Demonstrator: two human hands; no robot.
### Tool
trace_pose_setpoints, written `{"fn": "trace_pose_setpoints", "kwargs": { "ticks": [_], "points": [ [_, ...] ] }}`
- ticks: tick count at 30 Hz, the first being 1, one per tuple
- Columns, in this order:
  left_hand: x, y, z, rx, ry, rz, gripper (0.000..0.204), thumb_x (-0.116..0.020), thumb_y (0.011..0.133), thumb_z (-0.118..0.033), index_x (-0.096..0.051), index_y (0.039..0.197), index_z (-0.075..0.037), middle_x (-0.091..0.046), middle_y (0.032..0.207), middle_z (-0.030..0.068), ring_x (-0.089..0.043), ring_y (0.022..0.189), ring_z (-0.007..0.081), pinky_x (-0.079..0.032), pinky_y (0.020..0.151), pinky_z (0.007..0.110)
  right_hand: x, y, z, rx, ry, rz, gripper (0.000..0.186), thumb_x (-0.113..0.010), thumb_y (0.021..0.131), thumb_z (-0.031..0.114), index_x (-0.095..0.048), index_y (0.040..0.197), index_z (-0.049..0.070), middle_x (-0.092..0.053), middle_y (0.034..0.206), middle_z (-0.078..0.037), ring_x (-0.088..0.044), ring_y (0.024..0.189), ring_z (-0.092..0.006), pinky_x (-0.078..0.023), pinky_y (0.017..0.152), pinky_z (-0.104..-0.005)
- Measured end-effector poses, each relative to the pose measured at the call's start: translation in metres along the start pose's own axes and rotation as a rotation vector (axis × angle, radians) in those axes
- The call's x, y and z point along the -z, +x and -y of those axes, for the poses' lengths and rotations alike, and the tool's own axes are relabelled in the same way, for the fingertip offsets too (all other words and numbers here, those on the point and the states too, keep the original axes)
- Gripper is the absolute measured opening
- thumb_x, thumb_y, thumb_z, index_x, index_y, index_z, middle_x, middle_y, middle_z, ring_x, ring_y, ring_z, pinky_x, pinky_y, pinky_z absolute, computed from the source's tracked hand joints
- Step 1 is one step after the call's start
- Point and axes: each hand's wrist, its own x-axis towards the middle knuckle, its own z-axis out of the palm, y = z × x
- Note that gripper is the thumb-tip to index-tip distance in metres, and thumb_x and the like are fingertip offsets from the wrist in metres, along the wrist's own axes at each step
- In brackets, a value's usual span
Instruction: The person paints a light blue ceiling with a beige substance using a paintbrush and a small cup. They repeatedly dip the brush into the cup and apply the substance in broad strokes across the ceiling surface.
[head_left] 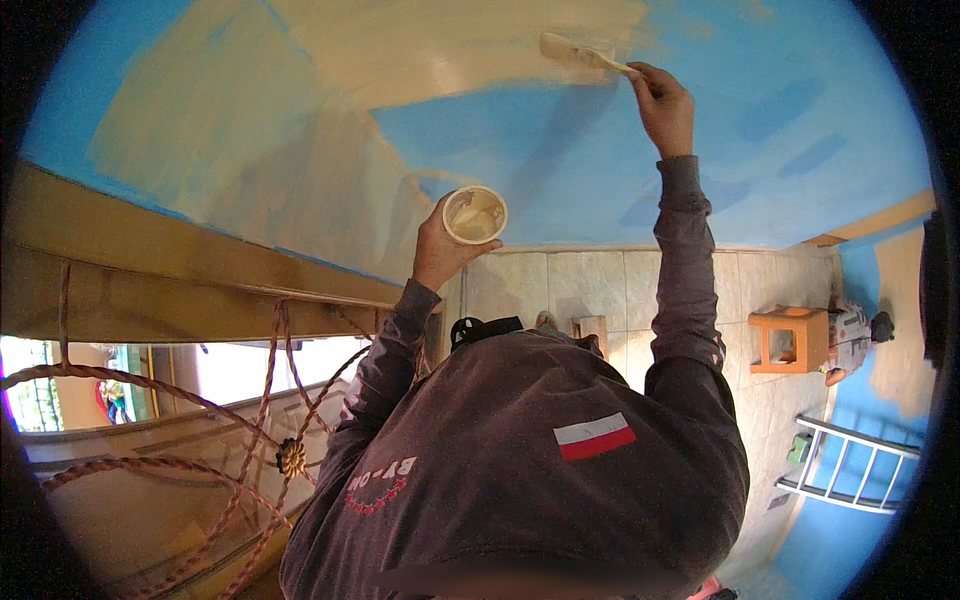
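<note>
My left hand (440, 255) grips a white cup (492, 232) of cream paint, held in front of me with its open top facing up. My right hand (662, 108) is raised at the upper right, its fingers closed on the handle of a paintbrush (572, 52). The bristles, coated in cream, lie against or very near a painted patch (450, 35) on the blue wall (500, 160); I cannot tell if they touch. Another broad cream patch (160, 110) covers the upper left, with uneven edges over the blue.
Twisted metal railings (150, 390) with a flower ornament (292, 457) run along the left. On the tiled floor (600, 285) at right stands an orange stool (785, 340) beside another person (850, 335). A metal ladder (850, 463) is at lower right, near another blue wall (820, 550).
</note>
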Motion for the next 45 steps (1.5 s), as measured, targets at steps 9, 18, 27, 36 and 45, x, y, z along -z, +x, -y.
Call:
{"fn": "trace_pose_setpoints", "kwargs": {
  "ticks": [9,18,27,36,45],
  "points": [
    [-0.005,0.002,-0.002,-0.002,0.003,0.037,0.085,-0.099,0.06,-0.031,-0.057,0.13,-0.004,-0.069,0.124,0.0136,-0.067,0.114,0.0258,-0.056,0.098,0.04,0.08,-0.015,-0.03,-0.136,-0.181,-0.06,0.024,-0.07,0.098,0.023,-0.076,0.115,0.006,-0.077,0.093,-0.009,-0.068,0.08,-0.0111,-0.054,0.07,-0.0278],
    [0.0,-0.005,0.004,-0.012,0.018,0.004,0.087,-0.099,0.06,-0.032,-0.057,0.13,-0.004,-0.069,0.123,0.0144,-0.068,0.114,0.0258,-0.056,0.097,0.04,0.003,-0.027,0.057,-0.054,0.205,0.047,0.023,-0.069,0.097,0.021,-0.075,0.111,0.004,-0.075,0.1,-0.015,-0.073,0.083,-0.0236,-0.057,0.074,-0.0333],
    [0.009,-0.01,-0.006,0.03,0.013,-0.019,0.081,-0.099,0.062,-0.027,-0.059,0.128,-0.003,-0.069,0.123,0.0144,-0.067,0.114,0.0254,-0.055,0.098,0.039,-0.096,-0.004,0.085,0.074,0.241,0.04,0.022,-0.071,0.092,0.023,-0.076,0.103,0.004,-0.074,0.097,-0.017,-0.072,0.08,-0.0314,-0.058,0.074,-0.0377],
    [0.009,-0.009,-0.007,0.032,-0.026,-0.021,0.08,-0.099,0.061,-0.025,-0.06,0.127,-0.003,-0.07,0.123,0.0143,-0.067,0.115,0.0251,-0.054,0.099,0.039,-0.026,0.009,0.021,0.037,0.06,-0.001,0.018,-0.07,0.095,0.021,-0.077,0.106,0.009,-0.075,0.096,-0.015,-0.074,0.08,-0.0285,-0.058,0.073,-0.0375],
    [0.0,-0.003,0.0,-0.004,0.014,0.036,0.086,-0.099,0.061,-0.032,-0.057,0.131,-0.005,-0.069,0.124,0.0138,-0.068,0.114,0.0252,-0.056,0.097,0.04,0.066,-0.001,-0.026,-0.073,-0.231,-0.051,0.023,-0.071,0.097,0.023,-0.076,0.114,0.009,-0.077,0.096,-0.013,-0.074,0.083,-0.0191,-0.057,0.074,-0.0326]
  ]
}}
